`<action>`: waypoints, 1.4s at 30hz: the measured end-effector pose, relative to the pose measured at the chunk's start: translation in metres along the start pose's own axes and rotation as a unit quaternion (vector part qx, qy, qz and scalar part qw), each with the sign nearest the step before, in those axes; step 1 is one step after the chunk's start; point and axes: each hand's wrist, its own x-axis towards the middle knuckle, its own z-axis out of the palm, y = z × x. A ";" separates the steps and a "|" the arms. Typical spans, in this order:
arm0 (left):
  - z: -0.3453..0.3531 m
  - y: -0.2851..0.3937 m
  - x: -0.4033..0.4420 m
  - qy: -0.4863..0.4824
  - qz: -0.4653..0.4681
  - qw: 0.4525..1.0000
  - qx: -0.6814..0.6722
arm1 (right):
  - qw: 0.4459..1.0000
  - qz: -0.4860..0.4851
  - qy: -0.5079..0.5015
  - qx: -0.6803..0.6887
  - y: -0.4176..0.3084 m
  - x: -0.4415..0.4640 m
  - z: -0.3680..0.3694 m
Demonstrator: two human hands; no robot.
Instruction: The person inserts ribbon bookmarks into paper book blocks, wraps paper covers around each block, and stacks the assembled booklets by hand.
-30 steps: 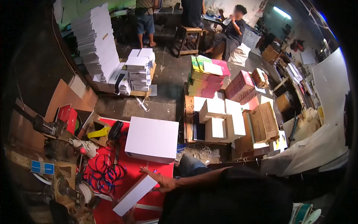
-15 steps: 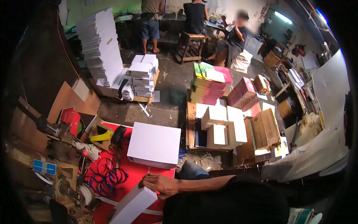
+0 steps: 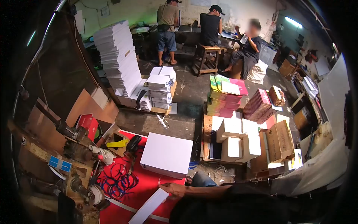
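Note:
My right hand (image 3: 174,189) reaches in from the right, with its fingers closed around the upper end of a narrow white block of paper (image 3: 149,207). The block lies slanted over the red surface (image 3: 125,198), and its lower end runs out of the bottom of the view. My left hand is out of sight. Just above my right hand, a large white stack of paper (image 3: 167,154) sits on the red surface. Tangled dark blue and black straps (image 3: 117,182) lie to the left of it.
Machine parts (image 3: 80,149) and a yellow tool (image 3: 117,143) are at the left. Beyond are tall white paper stacks (image 3: 117,61), white blocks (image 3: 232,149), coloured booklets (image 3: 225,97) and a cardboard box (image 3: 279,143). Three people are at the back, one sitting on a stool (image 3: 207,59).
The view has shifted, so the scene stands farther right and lower. My right hand's fingers, spread earlier, have closed at the block's end. The block shows a narrower face. My left hand has left view.

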 end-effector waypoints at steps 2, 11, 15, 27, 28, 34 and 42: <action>-0.028 0.012 -0.005 0.020 0.033 0.999 0.017 | 0.997 0.001 0.001 0.076 0.017 0.006 0.008; 0.033 0.080 -0.019 0.083 0.226 0.946 0.216 | 0.995 0.034 -0.023 0.088 -0.017 0.019 -0.032; 0.058 0.070 -0.024 0.045 0.155 0.955 0.248 | 0.993 0.065 -0.026 0.096 -0.008 0.012 -0.018; 0.075 -0.014 -0.013 -0.098 0.089 0.968 0.214 | 0.973 0.159 -0.026 0.165 -0.035 0.006 -0.058; 0.095 -0.062 -0.014 -0.021 0.136 0.977 0.162 | 0.973 0.167 -0.024 0.160 -0.044 0.002 -0.079; 0.038 0.058 -0.016 -0.083 -0.008 0.973 0.214 | 0.878 0.202 0.010 0.433 -0.044 -0.034 -0.189; 0.011 0.250 0.007 0.082 0.038 0.995 0.051 | 0.792 0.371 0.334 0.351 0.083 -0.125 -0.274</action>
